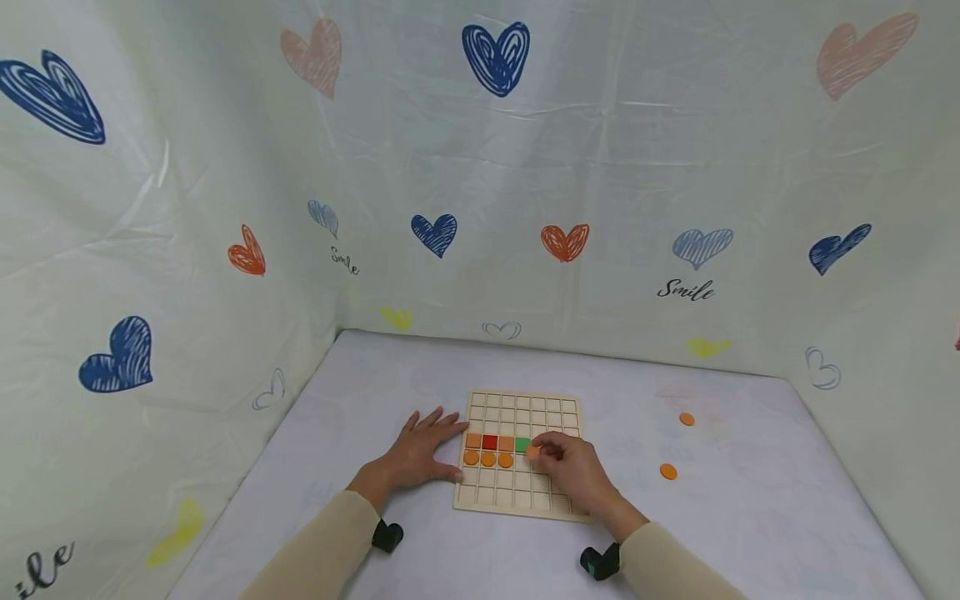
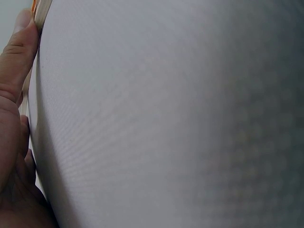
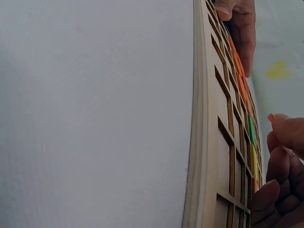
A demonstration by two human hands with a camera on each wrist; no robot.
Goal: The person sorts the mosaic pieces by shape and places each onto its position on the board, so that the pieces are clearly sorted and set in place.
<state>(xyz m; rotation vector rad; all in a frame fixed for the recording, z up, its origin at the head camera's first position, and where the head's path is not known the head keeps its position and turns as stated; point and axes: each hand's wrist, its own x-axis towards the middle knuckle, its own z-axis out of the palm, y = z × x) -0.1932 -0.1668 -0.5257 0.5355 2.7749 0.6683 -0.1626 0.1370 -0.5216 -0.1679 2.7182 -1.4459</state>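
Note:
A wooden grid board (image 1: 495, 498) lies on the table, crossed by a row of coloured square tiles including a red tile (image 1: 490, 442) and a green tile (image 1: 522, 445). Three orange discs (image 1: 488, 459) sit in the row of cells just below. Fingers spread, my left hand (image 1: 420, 450) rests along the board's left edge. My right hand (image 1: 576, 471) pinches another orange disc (image 1: 532, 452) between thumb and finger, over the board near the green tile. A yellow tile (image 3: 254, 159), hidden by that hand in the head view, shows in the right wrist view.
Two loose orange discs, a far one (image 1: 687, 419) and a nearer one (image 1: 668, 472), lie on the white table (image 1: 750, 500) right of the board. A heart-printed curtain (image 1: 630, 167) borders the table at the back and sides.

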